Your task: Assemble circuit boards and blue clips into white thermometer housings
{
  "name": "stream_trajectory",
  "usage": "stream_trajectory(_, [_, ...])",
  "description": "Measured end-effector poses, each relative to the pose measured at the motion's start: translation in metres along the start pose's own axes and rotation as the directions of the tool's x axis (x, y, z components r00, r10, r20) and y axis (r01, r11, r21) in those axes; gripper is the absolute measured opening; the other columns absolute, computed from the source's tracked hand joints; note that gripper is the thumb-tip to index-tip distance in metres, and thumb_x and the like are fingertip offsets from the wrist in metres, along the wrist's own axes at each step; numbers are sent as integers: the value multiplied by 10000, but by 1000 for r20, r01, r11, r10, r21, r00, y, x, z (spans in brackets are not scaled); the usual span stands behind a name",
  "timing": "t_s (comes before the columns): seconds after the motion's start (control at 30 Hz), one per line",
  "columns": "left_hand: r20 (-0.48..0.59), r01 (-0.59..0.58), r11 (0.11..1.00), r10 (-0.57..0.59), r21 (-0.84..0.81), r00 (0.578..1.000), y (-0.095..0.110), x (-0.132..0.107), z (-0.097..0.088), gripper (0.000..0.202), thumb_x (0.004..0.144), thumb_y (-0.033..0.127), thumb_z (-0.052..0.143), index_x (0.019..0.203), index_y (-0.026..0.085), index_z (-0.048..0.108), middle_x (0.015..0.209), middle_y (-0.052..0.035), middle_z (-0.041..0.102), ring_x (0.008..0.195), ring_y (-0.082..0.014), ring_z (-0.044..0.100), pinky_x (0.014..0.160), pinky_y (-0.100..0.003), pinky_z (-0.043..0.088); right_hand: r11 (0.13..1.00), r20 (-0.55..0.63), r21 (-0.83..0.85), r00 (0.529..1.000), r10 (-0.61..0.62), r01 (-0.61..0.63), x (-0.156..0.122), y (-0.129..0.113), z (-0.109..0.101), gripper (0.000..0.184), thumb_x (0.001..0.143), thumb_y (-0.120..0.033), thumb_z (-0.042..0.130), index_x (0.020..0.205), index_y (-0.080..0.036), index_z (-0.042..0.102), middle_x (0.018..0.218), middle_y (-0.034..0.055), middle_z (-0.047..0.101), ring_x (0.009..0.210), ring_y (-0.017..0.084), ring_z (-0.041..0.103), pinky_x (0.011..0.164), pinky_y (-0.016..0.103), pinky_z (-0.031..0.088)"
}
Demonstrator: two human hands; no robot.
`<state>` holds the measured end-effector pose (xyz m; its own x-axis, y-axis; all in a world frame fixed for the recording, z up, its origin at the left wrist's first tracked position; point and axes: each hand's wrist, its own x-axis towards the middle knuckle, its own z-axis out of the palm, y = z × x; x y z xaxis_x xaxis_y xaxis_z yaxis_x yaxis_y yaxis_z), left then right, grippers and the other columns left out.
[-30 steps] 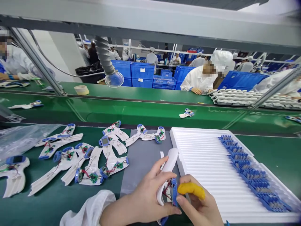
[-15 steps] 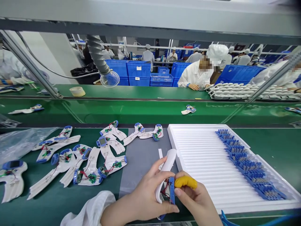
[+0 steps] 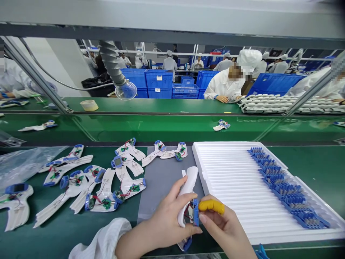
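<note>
My left hand (image 3: 169, 212) is closed around a white thermometer-gun shell half (image 3: 188, 185), held upright on edge above the grey mat. Red wires and a blue end show on its inner side, partly hidden by my fingers. A narrow blue plastic piece (image 3: 195, 213) stands along the shell's open side, between my left fingertips and thumb. My right hand (image 3: 219, 219), with a yellow finger cot (image 3: 211, 206) on one finger, pinches at that blue piece from the right; its exact contact is partly hidden.
Several wired shell halves (image 3: 105, 190) lie left on the green bench. A white ridged tray (image 3: 226, 187) at right carries rows of blue parts (image 3: 283, 189). Beyond runs a green conveyor (image 3: 151, 126) bearing a shell assembly (image 3: 221, 125). A ribbed extraction hose (image 3: 111, 64) hangs above.
Both hands have shifted slightly left and up with the shell and blue piece, and more of the shell's lower blue end shows. Assemblies on the conveyor have moved right.
</note>
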<state>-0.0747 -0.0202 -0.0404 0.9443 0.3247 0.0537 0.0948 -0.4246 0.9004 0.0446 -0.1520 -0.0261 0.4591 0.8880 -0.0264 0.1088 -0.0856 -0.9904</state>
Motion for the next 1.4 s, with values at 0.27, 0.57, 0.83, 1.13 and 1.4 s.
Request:
stream_trajectory(0.27, [-1,34,999,-34,24,999,-5,0,4,571,675,379,702,1204,263,522,1506,-121,121,1201,-378,437,942,-469,383,949,-47,-305,996,70,-81,5,1,-3,135,780,-228,513,651,-193,492,639,-15,484,591,134,489,550,251,410])
stream_trajectory(0.57, [58,79,982,-70,-170,996,-8,0,4,746,562,430,783,1217,279,460,1487,-101,86,1293,-326,336,1008,-413,353,876,74,431,976,204,-216,7,28,3,334,763,-462,640,938,-183,583,621,-39,497,545,77,444,510,204,336])
stream_trajectory(0.83, [-33,100,992,-103,-78,994,-3,3,11,706,531,381,798,1097,171,433,1454,-214,21,1310,-381,281,944,-449,407,908,102,366,979,176,-201,10,22,9,287,787,-438,630,891,-176,576,660,-28,529,583,76,462,551,211,370])
stream_trajectory(1.13, [-22,16,994,-19,-110,1000,-2,-2,8,657,559,339,788,1074,188,409,1439,-215,84,1363,-377,131,946,-467,407,883,180,377,958,225,-278,10,26,9,363,738,-490,660,846,-167,534,641,-45,484,549,62,443,509,195,333])
stream_trajectory(1.4, [-73,-233,970,239,76,968,-5,1,19,509,703,171,594,1130,202,319,1339,-189,317,1384,-303,82,986,-436,384,866,195,427,962,192,-260,6,29,9,360,720,-451,697,889,-176,537,680,-34,518,603,73,478,588,209,391])
